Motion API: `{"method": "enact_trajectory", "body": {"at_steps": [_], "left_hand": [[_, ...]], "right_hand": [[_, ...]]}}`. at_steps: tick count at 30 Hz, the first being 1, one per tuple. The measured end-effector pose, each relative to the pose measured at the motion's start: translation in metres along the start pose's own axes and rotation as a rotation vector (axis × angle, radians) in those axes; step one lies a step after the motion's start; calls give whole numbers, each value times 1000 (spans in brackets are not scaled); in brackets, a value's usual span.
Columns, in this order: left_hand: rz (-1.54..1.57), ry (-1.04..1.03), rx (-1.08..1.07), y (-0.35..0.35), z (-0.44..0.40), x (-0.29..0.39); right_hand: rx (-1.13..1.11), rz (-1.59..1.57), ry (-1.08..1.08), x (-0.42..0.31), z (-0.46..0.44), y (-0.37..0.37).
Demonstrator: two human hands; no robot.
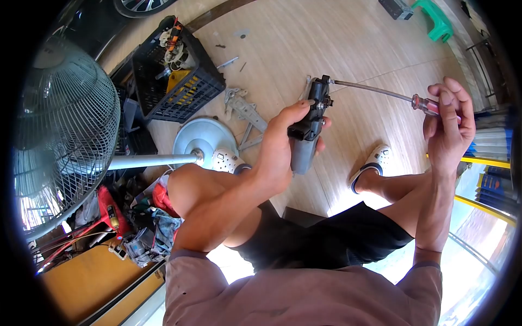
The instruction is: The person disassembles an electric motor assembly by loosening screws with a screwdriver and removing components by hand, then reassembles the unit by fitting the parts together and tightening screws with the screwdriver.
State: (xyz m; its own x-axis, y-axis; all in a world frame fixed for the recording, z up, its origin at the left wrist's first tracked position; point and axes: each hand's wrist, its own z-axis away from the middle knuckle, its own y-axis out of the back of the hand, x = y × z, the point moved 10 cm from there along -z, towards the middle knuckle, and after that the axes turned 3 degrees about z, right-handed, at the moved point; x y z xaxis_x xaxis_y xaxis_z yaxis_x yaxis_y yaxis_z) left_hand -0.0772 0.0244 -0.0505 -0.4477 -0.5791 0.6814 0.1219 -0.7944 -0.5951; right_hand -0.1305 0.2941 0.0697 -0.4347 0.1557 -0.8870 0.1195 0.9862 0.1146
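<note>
My left hand [285, 127] is wrapped round a black and grey motor unit [309, 122], its thumb on the black housing. The unit is held upright above the floor, with its grey cylinder at the lower end. In my right hand [450, 117] is a screwdriver [380, 90] with a red, clear handle, gripped in the fingers. Its long shaft points left, and the tip is at a small metal part on the top right of the unit. Whether the tip is seated there cannot be made out.
A standing fan [70, 119] with a round base [204, 138] is at the left. Behind it sits a black crate [209, 89] of tools. Metal brackets [247, 111] lie on the floor. A green stool [435, 20] stands at the back right, above shelves [489, 160].
</note>
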Motion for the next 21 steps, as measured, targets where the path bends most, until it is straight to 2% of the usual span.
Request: {"method": "enact_trajectory", "body": {"at_steps": [1,4,7,10,13,16,19,21], "left_hand": [[1,2,-1,0,0,-1],[2,2,-8,0,0,-1],[2,2,-8,0,0,-1],[-2,5,-5,0,0,-3],[1,8,-1,0,0,-3],[21,10,-5,-2,2,-1],[37,14,-18,-2,1,-2],[38,13,-21,-3,1,-2]], "right_hand": [[50,50,26,-1,0,1],[36,-51,137,-10,-2,-5],[-48,-19,-65,3,-1,-2],[16,3,-8,2,-1,3],[17,-56,177,-14,-2,-4],[-78,-88,23,-7,-2,-4],[-21,19,32,0,-1,2],[-18,-26,146,-11,-3,-4]]}}
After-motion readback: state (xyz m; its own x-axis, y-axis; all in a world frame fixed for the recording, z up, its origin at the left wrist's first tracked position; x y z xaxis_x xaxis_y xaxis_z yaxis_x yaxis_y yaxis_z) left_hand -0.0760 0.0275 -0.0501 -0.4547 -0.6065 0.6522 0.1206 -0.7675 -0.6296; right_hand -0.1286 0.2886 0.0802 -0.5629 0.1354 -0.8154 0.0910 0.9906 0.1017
